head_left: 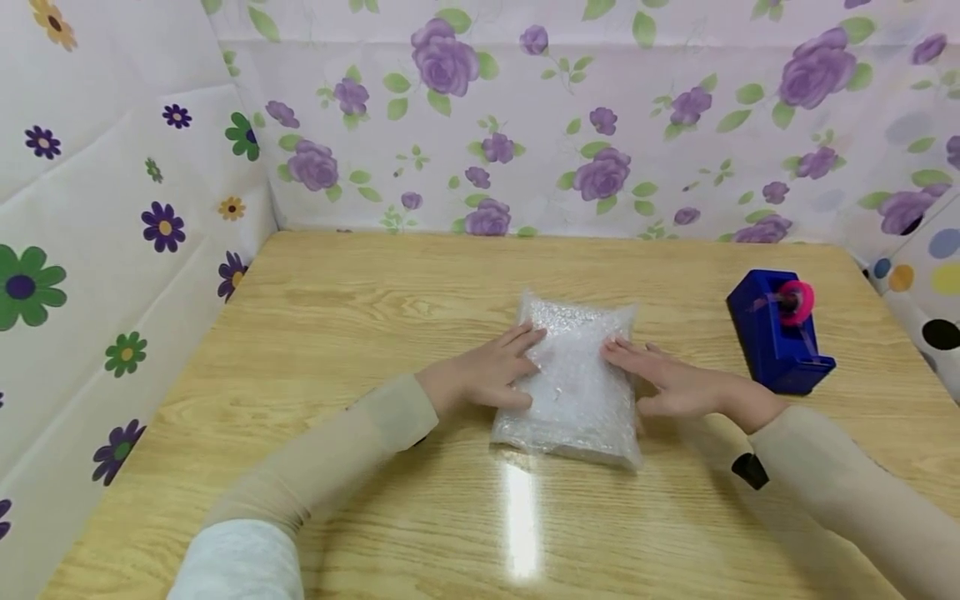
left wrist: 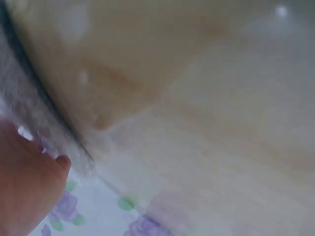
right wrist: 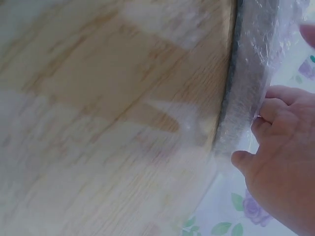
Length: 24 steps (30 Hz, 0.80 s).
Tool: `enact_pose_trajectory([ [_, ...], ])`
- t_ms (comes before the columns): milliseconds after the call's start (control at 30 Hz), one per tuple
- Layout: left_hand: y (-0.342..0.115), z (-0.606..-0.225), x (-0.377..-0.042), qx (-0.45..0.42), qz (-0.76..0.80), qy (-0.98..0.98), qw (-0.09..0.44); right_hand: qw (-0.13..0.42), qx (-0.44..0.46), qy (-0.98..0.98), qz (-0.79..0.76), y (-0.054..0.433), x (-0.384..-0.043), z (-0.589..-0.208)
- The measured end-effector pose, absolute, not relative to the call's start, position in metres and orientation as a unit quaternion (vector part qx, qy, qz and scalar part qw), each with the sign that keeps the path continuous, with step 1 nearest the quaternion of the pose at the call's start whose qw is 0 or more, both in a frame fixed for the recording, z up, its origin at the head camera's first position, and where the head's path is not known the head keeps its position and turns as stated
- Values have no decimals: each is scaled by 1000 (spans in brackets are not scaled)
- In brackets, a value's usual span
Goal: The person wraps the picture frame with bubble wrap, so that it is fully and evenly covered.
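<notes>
Clear bubble wrap (head_left: 573,367) covers a flat package (head_left: 558,408) lying on a glossy wood-grain table (head_left: 375,292), between a person's two hands. The left hand (head_left: 491,372), its fingers extended and spread apart, rests on the package's left side. The right hand (head_left: 675,385), fingers outstretched with the thumb held apart, touches the right side. Farther right stands a blue tape dispenser (head_left: 767,346) with a pink ring (head_left: 804,302). Purple-flowered cloth (head_left: 555,125) hangs behind the table.
</notes>
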<state>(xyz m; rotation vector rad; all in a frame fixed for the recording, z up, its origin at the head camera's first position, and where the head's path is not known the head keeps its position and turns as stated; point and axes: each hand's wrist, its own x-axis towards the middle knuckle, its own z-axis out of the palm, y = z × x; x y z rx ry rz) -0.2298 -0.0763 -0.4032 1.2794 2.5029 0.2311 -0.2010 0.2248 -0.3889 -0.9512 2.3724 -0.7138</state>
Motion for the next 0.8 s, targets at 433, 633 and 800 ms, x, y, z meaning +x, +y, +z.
enact_pose_trajectory([
  [433, -76, -397, -239, 399, 186, 871, 216, 161, -321, 910, -205, 219, -189, -400],
  [633, -74, -400, -239, 394, 222, 864, 220, 141, -311, 922, -182, 216, -186, -406],
  [800, -75, -400, -237, 402, 233, 857, 224, 134, -300, 930, -164, 212, -186, -408],
])
